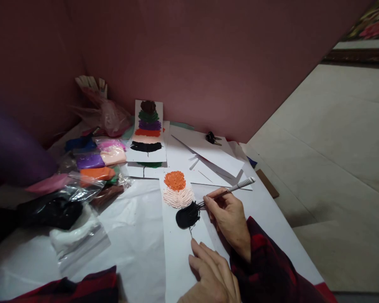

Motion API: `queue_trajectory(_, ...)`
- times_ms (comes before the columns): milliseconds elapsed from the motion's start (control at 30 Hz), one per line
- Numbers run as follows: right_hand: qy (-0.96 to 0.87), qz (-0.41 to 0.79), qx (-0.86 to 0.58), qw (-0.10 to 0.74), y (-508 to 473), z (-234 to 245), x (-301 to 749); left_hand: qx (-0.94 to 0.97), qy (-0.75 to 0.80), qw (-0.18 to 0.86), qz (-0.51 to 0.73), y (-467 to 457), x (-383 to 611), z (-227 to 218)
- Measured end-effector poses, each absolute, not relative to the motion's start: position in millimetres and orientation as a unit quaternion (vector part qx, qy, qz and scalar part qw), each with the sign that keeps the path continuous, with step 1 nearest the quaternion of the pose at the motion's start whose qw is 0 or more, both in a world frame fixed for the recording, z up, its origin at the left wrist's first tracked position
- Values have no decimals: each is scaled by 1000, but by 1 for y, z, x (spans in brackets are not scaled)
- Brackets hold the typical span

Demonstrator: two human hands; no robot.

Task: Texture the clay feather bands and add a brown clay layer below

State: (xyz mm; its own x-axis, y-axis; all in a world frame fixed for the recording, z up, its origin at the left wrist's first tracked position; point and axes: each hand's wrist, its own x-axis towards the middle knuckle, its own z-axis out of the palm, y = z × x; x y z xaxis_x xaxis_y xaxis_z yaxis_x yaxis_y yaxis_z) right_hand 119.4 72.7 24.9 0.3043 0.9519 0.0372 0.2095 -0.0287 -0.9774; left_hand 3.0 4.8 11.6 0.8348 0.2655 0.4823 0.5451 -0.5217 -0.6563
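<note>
My right hand (225, 216) pinches a fork (240, 185) with a ribbed handle. The fork's tines touch the right edge of a flattened black clay piece (187, 215), which shows grooves there. That piece lies on a narrow white paper strip (177, 252), below a grooved pale pink clay piece (178, 197) and a textured orange one (174, 180). Low on the strip rests my left hand (208, 273), fingers stretched out, with a fingertip beside a thin dark stem line under the black clay. Nothing shows in its grasp.
Bags of coloured clay (96, 174) crowd the left side. A card with stacked clay bands (148, 132) leans toward the wall. Behind the strip lie loose white sheets (214, 155) and keys (211, 138). The table's right edge borders a tiled floor (341, 176).
</note>
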Motion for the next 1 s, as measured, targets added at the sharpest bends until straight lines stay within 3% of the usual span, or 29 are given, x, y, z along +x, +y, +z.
queue_trajectory(467, -418, 327, -626, 572, 70, 29, 118, -863, -237, 411, -174, 5, 3, 10)
queue_trajectory(733, -436, 364, -633, 526, 73, 25, 119, -865, -225, 415, -173, 7, 1, 16)
queue_trajectory(1000, -446, 360, -614, 543, 68, 29, 121, -860, -232, 418, -178, 6, 2, 14)
